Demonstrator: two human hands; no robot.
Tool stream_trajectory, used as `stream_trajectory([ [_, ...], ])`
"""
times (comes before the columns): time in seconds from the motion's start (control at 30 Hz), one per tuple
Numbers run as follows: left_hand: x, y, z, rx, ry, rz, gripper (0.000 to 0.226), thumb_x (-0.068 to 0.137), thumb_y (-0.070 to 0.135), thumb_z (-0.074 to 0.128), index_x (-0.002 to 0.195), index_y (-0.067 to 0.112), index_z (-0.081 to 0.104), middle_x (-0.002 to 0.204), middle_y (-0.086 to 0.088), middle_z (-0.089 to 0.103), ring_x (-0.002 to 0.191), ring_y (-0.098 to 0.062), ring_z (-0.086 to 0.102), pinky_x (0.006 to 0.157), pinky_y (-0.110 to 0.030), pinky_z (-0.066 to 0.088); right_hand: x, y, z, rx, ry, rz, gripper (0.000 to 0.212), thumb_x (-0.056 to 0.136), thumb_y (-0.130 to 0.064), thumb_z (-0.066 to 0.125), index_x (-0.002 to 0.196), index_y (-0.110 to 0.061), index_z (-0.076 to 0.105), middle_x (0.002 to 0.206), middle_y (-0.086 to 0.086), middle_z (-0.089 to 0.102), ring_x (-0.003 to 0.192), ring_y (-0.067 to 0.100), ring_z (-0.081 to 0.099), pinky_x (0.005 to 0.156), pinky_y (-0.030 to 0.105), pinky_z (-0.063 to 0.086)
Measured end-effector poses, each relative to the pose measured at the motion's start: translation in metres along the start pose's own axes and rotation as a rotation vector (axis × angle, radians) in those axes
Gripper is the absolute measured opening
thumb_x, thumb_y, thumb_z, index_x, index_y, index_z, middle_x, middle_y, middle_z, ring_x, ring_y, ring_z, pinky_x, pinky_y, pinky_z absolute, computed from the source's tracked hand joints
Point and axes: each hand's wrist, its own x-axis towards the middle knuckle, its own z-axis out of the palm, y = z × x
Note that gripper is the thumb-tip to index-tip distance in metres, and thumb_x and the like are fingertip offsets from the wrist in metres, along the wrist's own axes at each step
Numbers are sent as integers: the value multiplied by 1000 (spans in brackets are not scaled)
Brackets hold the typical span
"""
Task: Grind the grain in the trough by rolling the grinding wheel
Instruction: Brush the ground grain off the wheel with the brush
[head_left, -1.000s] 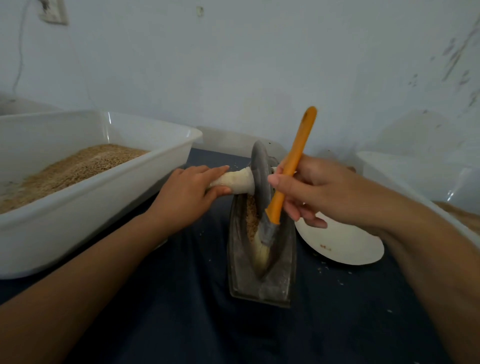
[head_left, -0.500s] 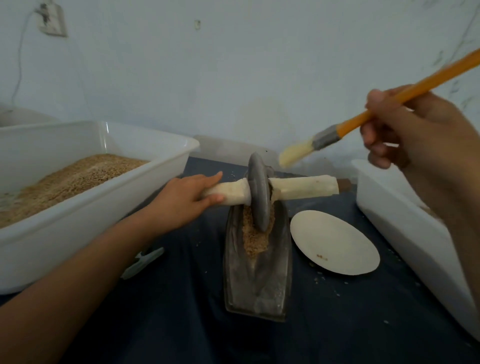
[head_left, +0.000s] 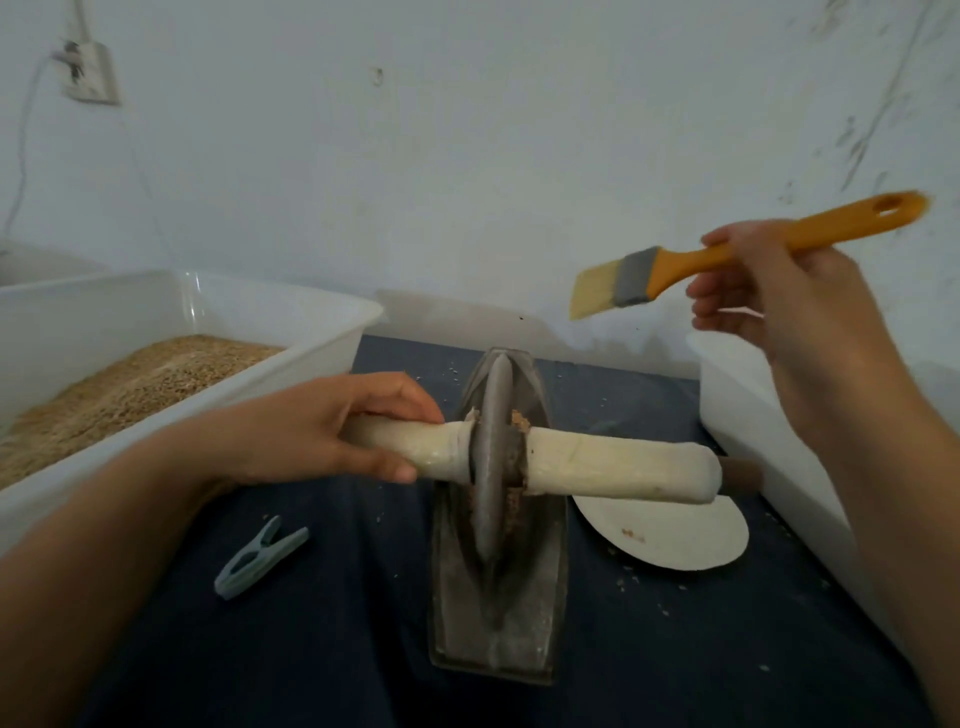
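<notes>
Two hands: left hand (head_left: 332, 431) wraps the grinding wheel (head_left: 491, 462) handle; right hand (head_left: 779, 291) pinches brush (head_left: 727, 254) aloft. Rolling pending; brush likely needs setting aside.

Brush (head_left: 727, 260) in right hand (head_left: 779, 306) — out of the trough (head_left: 498, 613), now raised — clear of the wheel (head_left: 491, 457).

Home workspace, scuffed white wall (head_left: 467, 156), wall socket (head_left: 88, 73), grain tubs (head_left: 322, 332)

A dark blue cloth-covered surface (head_left: 322, 649) carries a grey metal boat-shaped trough (head_left: 540, 597), a round cream plate (head_left: 675, 540), a pale green plastic clothespin (head_left: 257, 558), two white plastic tubs (head_left: 171, 312) and scattered grain bits (head_left: 631, 577).
</notes>
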Motion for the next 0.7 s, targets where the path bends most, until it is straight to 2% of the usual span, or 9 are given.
stream_trajectory([
  [0.1,1,-1,3,146,-9,-6,44,79,19,72,116,39,57,105,22,59,103,1,55,94,-23,42,4,20,2,-32,-35,58,13,94,-23,51,90,-19,62,69,1,62,63,10,59,60,22,52],
  [0.23,-2,1,0,114,-71,17,44,77,19,74,114,40,62,100,23,57,101,-1,56,88,-14,40,8,48,3,28,-52,165,3,93,-22,55,90,-22,57,68,2,63,60,8,60,56,20,51],
  [0.37,-5,3,-4,78,-94,12,43,72,27,76,109,47,65,96,19,59,96,-4,58,82,-11,41,15,58,3,211,-225,370,24,95,-35,48,94,-18,64,75,6,72,68,12,69,59,21,54],
  [0.43,-6,2,-5,48,-100,-6,43,71,25,77,106,47,67,93,18,59,93,-5,59,80,-9,40,20,59,-2,295,-204,416,29,97,-36,43,94,-18,65,75,6,73,69,12,69,59,20,54],
  [0.5,-6,1,-5,21,-107,-13,42,71,21,78,105,45,69,93,16,59,92,-4,59,79,-8,39,21,63,-6,282,-116,371,27,97,-33,45,96,-16,67,69,1,69,66,9,66,59,17,53],
  [0.57,-7,1,-5,-5,-124,-9,42,70,19,78,104,43,70,96,13,59,93,-6,59,81,-10,40,17,71,-4,190,-93,283,27,96,-31,47,103,-13,66,72,1,65,66,7,62,60,15,52],
  [0.7,-8,0,-9,-71,-214,0,43,73,17,76,108,40,68,112,14,64,107,-7,60,89,-12,42,7,82,11,51,-232,152,26,94,-30,49,107,-16,67,81,1,69,77,8,65,69,18,53],
])
